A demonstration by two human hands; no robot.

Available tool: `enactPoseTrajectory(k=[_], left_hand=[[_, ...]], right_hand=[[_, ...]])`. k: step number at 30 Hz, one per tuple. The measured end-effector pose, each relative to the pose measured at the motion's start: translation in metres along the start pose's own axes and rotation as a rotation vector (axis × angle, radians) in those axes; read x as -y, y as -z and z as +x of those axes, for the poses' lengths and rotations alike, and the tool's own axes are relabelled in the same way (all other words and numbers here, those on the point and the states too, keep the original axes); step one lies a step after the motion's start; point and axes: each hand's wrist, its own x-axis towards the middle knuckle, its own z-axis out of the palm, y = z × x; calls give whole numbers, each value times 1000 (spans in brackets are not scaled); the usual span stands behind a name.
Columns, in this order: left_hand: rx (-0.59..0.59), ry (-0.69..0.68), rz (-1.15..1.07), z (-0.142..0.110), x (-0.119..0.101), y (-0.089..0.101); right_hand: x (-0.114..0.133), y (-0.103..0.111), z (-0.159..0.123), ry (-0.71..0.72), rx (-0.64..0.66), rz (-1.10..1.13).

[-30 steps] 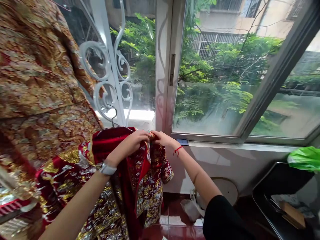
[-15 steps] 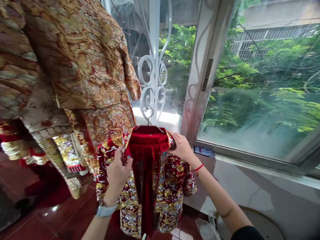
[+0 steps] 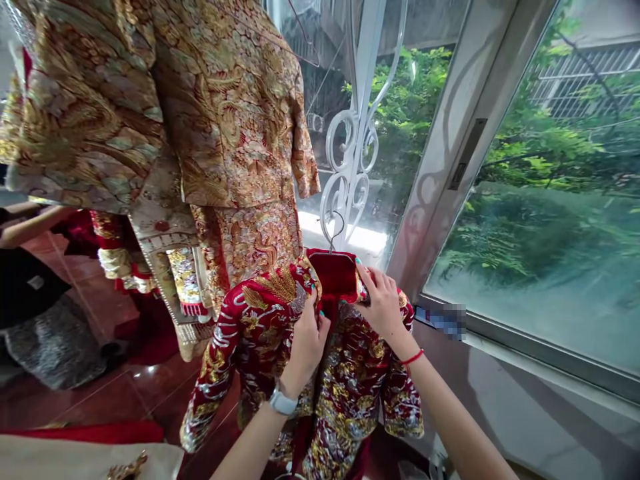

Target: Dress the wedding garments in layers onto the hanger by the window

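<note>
**Red jacket pinched at the collar**

The embroidered red jacket point(image 3: 350, 393) hangs from a hanger point(image 3: 333, 235) on the white window grille point(image 3: 350, 153). The left hand point(image 3: 305, 350) and right hand point(image 3: 385, 310) each pinch its collar edges in a tight grip. A gold brocade robe point(image 3: 235, 133) hangs just beside it.

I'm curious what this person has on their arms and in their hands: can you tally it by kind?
hands: 2 (left hand, right hand)
red embroidered jacket: 1
pale wristband: 1
red cord bracelet: 1
Total: 5
</note>
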Motion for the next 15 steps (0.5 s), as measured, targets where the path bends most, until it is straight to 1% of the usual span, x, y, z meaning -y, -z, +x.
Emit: enactPoseTrajectory(k=[2,4,5,7,9,10,12,13,14,15], left_hand=[[-8,16,-4,-1,7,-8],[11,19,9,3,14,-8],[32,14,22,5,16,-5],[100,13,55,7,22,8],[141,32,99,1,30,25],[123,57,127,-5,35,33],[35,120,205,-23,50,42],[-9,155,257,-33,58,42],[-35,195,316,-42,66,40],[-37,237,377,-51,73,36]], right_hand=[[7,-8,-2,-32,1,-72],[10,-13,-2,-61,18,-112],[10,-14,-2,-66,29,-111],[11,-10,-3,-69,29,-71],[15,-5,-13,-84,-13,10],[21,-3,-22,-106,-63,59],[36,-7,-49,-183,-208,134],[46,-14,-65,-233,-286,147],[55,-24,-81,-286,-336,135],[65,-37,-96,-335,-328,114]])
